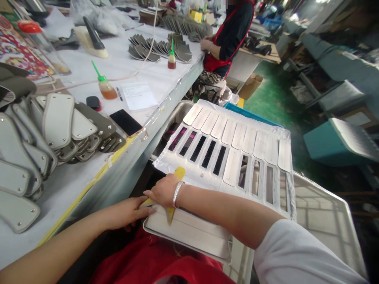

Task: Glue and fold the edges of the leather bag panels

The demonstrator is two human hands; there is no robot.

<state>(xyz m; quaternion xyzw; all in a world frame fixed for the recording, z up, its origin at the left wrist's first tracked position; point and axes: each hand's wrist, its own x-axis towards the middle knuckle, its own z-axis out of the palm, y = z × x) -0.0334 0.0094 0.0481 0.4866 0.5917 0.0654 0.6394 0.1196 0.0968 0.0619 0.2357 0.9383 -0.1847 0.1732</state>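
My right hand (166, 189) is closed round a flat yellow tool (171, 215), whose rounded end shows above the fist and whose pointed end lies over an off-white panel (195, 230). The tool's middle is hidden by the hand, so I cannot tell its kind. My left hand (133, 213) grips the panel's left end between thumb and fingers, close beside the right hand. Some of its fingers are hidden below. The long panel has rounded corners and rests above my red apron (154, 256). Beyond it lies a white slotted frame (204, 179), with off-white strips (227, 131) in some slots.
Grey riveted pieces (59, 118) are heaped on the table at left, near a phone (126, 122), a paper note (139, 96) and a green-nozzled bottle (106, 88). A metal tray (325, 213) is at right. A co-worker (227, 43) stands by the table's far end.
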